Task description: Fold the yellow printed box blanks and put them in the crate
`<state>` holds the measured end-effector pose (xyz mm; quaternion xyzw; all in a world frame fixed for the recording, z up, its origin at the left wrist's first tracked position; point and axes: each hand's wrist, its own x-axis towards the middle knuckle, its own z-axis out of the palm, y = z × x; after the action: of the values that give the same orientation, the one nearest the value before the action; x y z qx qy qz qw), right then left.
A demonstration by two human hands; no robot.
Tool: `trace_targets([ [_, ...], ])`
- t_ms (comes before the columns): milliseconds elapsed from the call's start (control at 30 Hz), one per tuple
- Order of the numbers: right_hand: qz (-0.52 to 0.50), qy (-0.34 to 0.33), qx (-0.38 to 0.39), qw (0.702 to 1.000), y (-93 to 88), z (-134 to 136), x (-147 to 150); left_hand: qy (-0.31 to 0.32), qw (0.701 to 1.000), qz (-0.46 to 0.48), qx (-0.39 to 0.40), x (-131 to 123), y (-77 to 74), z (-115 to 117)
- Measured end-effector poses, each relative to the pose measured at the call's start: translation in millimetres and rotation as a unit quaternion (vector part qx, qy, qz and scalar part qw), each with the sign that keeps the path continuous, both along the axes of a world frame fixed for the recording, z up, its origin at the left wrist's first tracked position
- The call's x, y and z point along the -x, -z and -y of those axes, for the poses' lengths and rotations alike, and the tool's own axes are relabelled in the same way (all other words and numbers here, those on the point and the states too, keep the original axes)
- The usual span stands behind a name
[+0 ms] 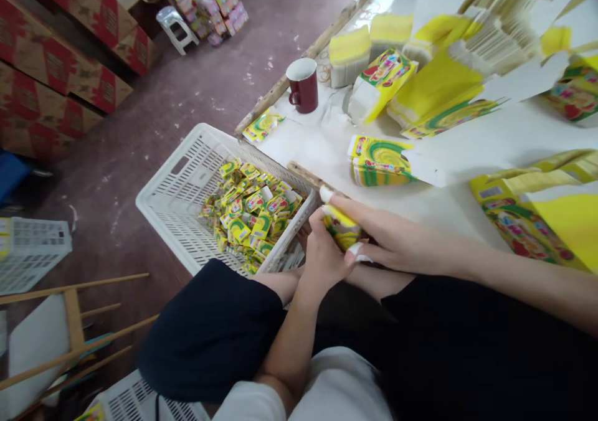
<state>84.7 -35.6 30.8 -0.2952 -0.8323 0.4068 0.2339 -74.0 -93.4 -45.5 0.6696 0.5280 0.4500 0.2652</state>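
Between my two hands is a small yellow and green printed carton (344, 227), held above my lap beside the table edge. My left hand (322, 254) closes round its near-left side with bent fingers. My right hand (380, 229) grips the carton from the other side, index finger along the top and thumb below. White wrapping covers the tips of that thumb and finger. Part of the carton is hidden by the fingers. Just left of my hands, a white plastic basket (175, 187) holds many small yellow-green boxes (255, 212).
On the white table (322, 150) stand a dark red mug (303, 86), a stack of folded cartons (380, 161), bundles of flat cartons (495, 35) and a larger printed box (518, 222). Brown boxes (56, 53), a white stool (177, 30) and a wooden frame (75, 327) are on the floor.
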Motion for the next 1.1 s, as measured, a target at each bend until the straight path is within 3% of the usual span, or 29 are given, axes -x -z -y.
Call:
trace_targets([
  [100,0.018,-0.020,-0.077,0.997,5.5,-1.0,0.0,-0.040,0.999,0.027,0.010,-2.2,7.0,-2.1],
  [200,0.015,0.005,-0.136,0.991,9.0,-5.5,-3.3,-0.093,0.994,0.041,0.031,1.5,2.5,-4.4],
  [333,0.100,-0.031,-0.183,0.978,7.5,-12.5,-12.2,-0.070,0.997,0.015,0.041,14.6,-12.8,-6.3],
  [433,0.152,-0.056,-0.176,0.971,-0.9,-17.5,-19.8,-0.035,0.998,0.021,0.047,21.0,-21.8,-6.6],
  [567,0.139,-0.085,-0.115,0.980,-12.6,-17.4,-24.8,-0.002,0.997,0.041,0.072,19.3,-28.6,-3.7],
  [700,0.096,0.010,-0.083,0.992,-6.3,-7.3,-15.5,-0.017,0.996,0.027,0.079,11.6,-24.5,-0.5],
  [767,0.080,0.043,-0.076,0.993,-0.7,-8.0,-13.0,-0.041,0.992,0.086,0.083,12.3,-18.2,-4.2],
  [867,0.088,0.125,-0.095,0.984,6.4,-24.4,-24.9,-0.156,0.946,0.279,0.064,26.6,-8.0,-19.9],
  [933,0.136,0.244,-0.134,0.951,13.3,-41.7,-42.0,-0.240,0.883,0.398,0.062,41.1,-2.6,-33.1],
  [967,0.176,0.301,-0.157,0.924,18.1,-50.3,-51.2,-0.273,0.854,0.432,0.102,47.0,-0.6,-38.6],
  [1033,0.253,0.364,-0.170,0.880,30.2,-64.2,-66.9,-0.311,0.809,0.468,0.171,51.7,1.5,-45.3],
  [1100,0.287,0.376,-0.155,0.867,42.3,-72.5,-76.1,-0.303,0.788,0.496,0.203,45.5,1.0,-45.9],
])
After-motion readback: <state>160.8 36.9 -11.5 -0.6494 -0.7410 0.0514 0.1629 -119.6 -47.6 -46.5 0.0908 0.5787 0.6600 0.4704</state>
